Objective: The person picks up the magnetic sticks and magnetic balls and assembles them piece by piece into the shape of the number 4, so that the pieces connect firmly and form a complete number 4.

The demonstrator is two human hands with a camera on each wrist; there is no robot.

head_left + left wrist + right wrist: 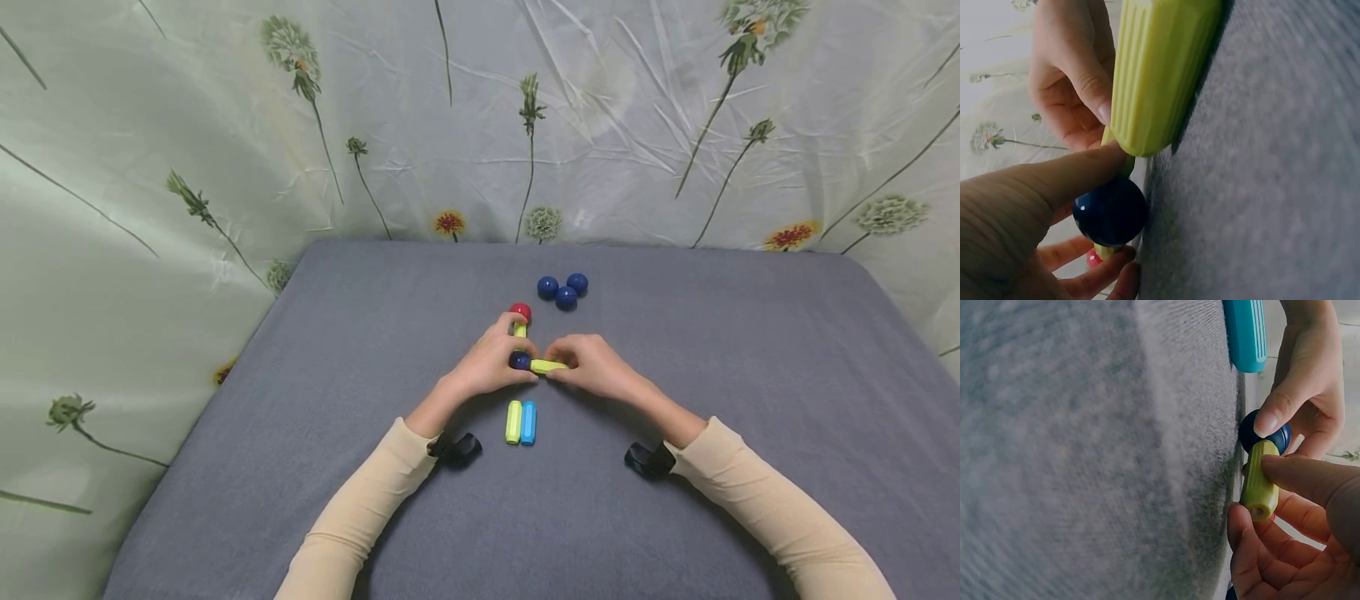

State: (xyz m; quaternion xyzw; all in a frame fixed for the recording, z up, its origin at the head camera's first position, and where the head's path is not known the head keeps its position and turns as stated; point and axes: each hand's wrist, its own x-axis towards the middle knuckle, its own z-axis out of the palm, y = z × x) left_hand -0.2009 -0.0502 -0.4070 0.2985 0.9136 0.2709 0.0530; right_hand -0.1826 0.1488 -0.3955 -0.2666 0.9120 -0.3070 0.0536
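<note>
In the head view, my left hand [489, 363] grips a dark blue ball [520, 361], its thumb on the near side. From that ball a yellow-green ribbed rod [549, 366] extends right, and my right hand [598, 367] pinches it between thumb and fingers. The right wrist view shows a hole in the rod's outer end, while its other end meets the ball [1282, 439]. A second yellow-green rod [521, 332] runs away from the ball toward a red ball [521, 312], with left fingers along it.
Three loose dark blue balls [566, 298] sit together farther back on the grey cloth-covered table [360, 350]. Nearer than the hands lie a yellow-green rod [513, 422] and a light blue rod [528, 422], side by side. A flowered curtain [480, 125] hangs behind the table.
</note>
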